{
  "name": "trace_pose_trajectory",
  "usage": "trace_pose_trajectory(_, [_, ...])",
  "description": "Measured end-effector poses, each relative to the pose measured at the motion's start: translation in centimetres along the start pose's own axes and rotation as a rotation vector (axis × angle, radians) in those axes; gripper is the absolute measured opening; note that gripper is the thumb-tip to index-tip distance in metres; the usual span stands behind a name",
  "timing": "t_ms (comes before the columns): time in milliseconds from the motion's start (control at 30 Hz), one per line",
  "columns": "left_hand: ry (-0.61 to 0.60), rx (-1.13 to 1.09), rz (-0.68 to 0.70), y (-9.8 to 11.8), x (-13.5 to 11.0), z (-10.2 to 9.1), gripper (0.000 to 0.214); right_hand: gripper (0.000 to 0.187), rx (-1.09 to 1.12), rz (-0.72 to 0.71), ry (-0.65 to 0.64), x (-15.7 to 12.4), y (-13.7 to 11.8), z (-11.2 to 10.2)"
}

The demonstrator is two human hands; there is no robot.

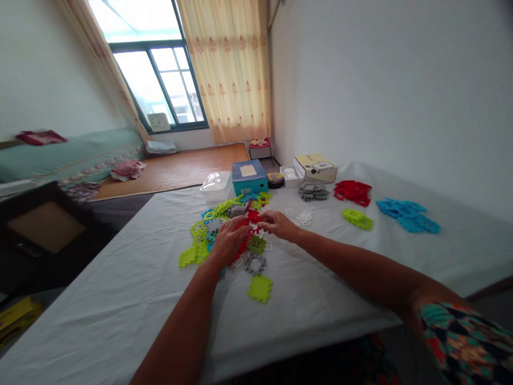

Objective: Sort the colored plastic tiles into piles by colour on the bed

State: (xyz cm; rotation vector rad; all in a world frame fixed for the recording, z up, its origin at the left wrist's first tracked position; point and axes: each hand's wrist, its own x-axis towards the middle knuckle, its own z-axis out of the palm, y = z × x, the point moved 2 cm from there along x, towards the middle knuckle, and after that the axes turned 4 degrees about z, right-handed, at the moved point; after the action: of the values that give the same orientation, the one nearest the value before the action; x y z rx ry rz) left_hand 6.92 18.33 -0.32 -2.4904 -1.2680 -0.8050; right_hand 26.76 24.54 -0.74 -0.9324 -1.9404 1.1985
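Note:
A mixed heap of flat toothed plastic building pieces, lime green, grey, blue and red, lies on the cloth-covered table. My left hand rests over the heap, its fingers stretched across red pieces and partly hiding them. From the other side, my right hand has its thumb and fingers bent at the edge of a red toothed piece. Just below the hands are a green lattice piece and a grey ring-shaped piece. Nearer to me lies a lime green square piece.
Small white frames lie right of the heap. Separate grey, red, green and blue piles sit farther right. Behind stand a clear plastic box, a blue box, a round tin and a yellow carton.

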Motion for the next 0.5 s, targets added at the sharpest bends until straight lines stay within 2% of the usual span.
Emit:
trace_pose_trajectory(100, [0.016, -0.039, 0.008, 0.0, 0.1, 0.2, 0.031, 0.03, -0.057, 0.008, 0.022, -0.5, 1.3, -2.9])
trace_pose_trajectory(167, [0.02, -0.046, -0.001, -0.2, 0.1, 0.2, 0.032, 0.033, -0.08, 0.069, 0.098, -1.1, 2.4, -6.5])
trace_pose_trajectory(267, [0.012, -0.034, -0.02, -0.8, 0.0, 0.4, 0.029, 0.032, -0.125, 0.178, 0.326, -2.3, 4.1, -14.2])
trace_pose_trajectory(400, [0.004, -0.015, -0.04, -1.6, -0.3, 0.7, 0.028, 0.028, -0.35, 0.341, 0.766, -4.7, 6.1, -25.2])
trace_pose_trajectory(467, [0.004, -0.014, -0.043, -1.9, -0.4, 0.9, 0.028, 0.026, -0.482, 0.36, 0.876, -5.8, 6.7, -29.0])
trace_pose_trajectory(500, [0.003, -0.017, -0.044, -2.0, -0.4, 0.9, 0.028, 0.027, -0.526, 0.338, 0.885, -6.2, 6.9, -30.3])
